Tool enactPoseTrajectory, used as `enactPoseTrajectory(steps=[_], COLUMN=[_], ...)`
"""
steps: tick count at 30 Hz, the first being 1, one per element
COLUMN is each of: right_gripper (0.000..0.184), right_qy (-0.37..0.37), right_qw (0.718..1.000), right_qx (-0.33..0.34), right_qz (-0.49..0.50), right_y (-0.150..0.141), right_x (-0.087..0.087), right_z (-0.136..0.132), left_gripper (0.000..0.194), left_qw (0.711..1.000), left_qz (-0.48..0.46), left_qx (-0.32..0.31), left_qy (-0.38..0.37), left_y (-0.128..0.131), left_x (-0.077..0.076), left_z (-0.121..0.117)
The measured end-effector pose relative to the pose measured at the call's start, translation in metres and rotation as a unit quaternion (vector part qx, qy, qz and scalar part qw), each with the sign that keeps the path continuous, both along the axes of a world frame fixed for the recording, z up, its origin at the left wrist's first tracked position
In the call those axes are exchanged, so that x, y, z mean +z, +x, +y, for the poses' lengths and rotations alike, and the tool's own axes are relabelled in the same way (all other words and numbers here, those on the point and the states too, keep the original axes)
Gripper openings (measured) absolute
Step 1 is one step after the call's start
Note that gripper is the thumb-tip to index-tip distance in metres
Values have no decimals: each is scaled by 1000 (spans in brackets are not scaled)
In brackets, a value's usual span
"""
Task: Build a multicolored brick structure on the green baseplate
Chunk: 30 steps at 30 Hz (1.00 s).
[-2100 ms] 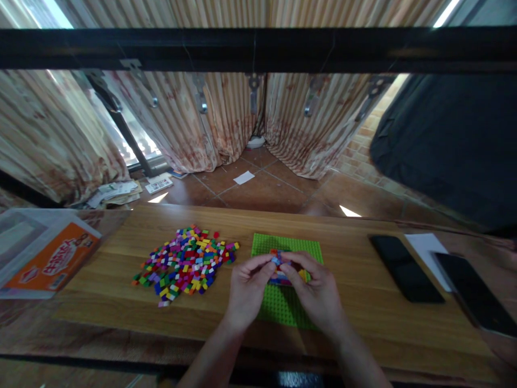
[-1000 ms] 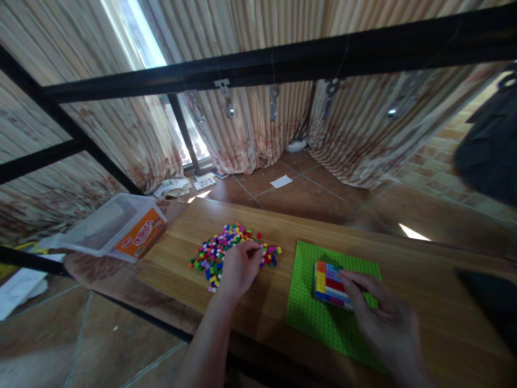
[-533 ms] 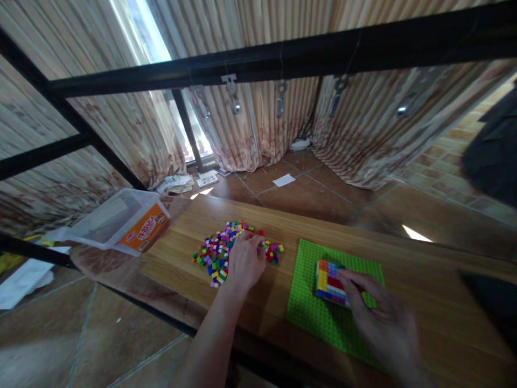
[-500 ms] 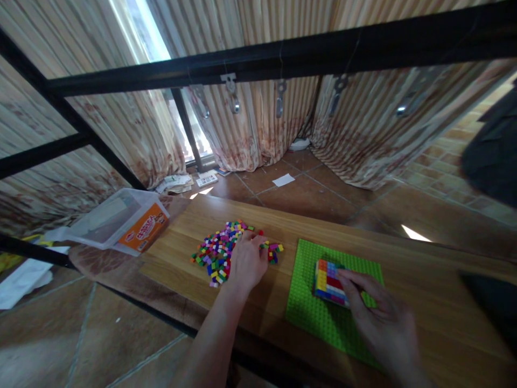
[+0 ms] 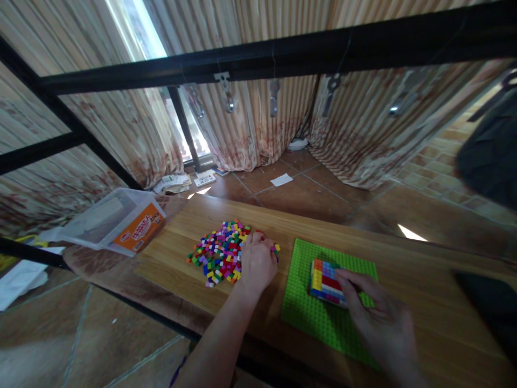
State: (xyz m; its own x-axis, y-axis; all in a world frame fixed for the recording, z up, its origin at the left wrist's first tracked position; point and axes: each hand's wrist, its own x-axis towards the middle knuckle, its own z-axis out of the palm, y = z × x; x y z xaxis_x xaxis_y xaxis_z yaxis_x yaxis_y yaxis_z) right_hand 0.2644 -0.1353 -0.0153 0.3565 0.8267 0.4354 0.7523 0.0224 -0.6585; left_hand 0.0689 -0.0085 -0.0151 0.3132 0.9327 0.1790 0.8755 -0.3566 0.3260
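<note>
My left hand (image 5: pixel 258 261) is over the right side of a pile of small colourful toy bricks (image 5: pixel 226 248). Its fingers curl down together among the bricks. The fingertips are hidden, so what they pinch cannot be made out. On the green studded baseplate (image 5: pixel 301 312) is a flat block of joined toy bricks (image 5: pixel 325 283), with rows of orange, yellow, red, blue and white. My right hand (image 5: pixel 379 312) is closed on its right side, thumb and forefinger at the upper right corner. That hand covers part of the block and the baseplate.
The wooden table (image 5: pixel 194 213) bears all this. A clear plastic tub (image 5: pixel 109 221) with an orange label (image 5: pixel 139 229) stands beyond its left end. A dark phone-like slab (image 5: pixel 484 307) lies at the right. A black metal bar (image 5: pixel 258 59) crosses above, before striped curtains (image 5: pixel 242 124).
My left hand left the block for the brick pile, then shifted right and lower over it. My right hand moved to the block's right side and stays there. The view swung left.
</note>
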Motion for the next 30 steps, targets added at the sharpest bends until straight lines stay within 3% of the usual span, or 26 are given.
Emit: enactPoseTrajectory(steps=[4,9,11,23,30], right_gripper=[30,32,33,35,32], right_qy=[-6,-18,-26,-39,-18], right_qw=[1000,1000,1000,999,1000], right_qx=[-3,2,3,6,15], right_qz=[4,-1,-1,-12,-19], right_y=[0,0,0,0,-2], right_x=[-2,-5,-6,-12,-6], right_z=[0,1,2,3,3], left_gripper=[18,26,24,32,31], left_qw=[999,997,997,1000,999], left_qz=[-51,-43,-28,3,3], left_qx=[-13,68,73,5,40], left_qy=[-11,15,22,-7,-9], left_y=[-14,-46,-53,-37,-49], left_x=[4,6,5,7,6], left_z=[7,25,28,18,26])
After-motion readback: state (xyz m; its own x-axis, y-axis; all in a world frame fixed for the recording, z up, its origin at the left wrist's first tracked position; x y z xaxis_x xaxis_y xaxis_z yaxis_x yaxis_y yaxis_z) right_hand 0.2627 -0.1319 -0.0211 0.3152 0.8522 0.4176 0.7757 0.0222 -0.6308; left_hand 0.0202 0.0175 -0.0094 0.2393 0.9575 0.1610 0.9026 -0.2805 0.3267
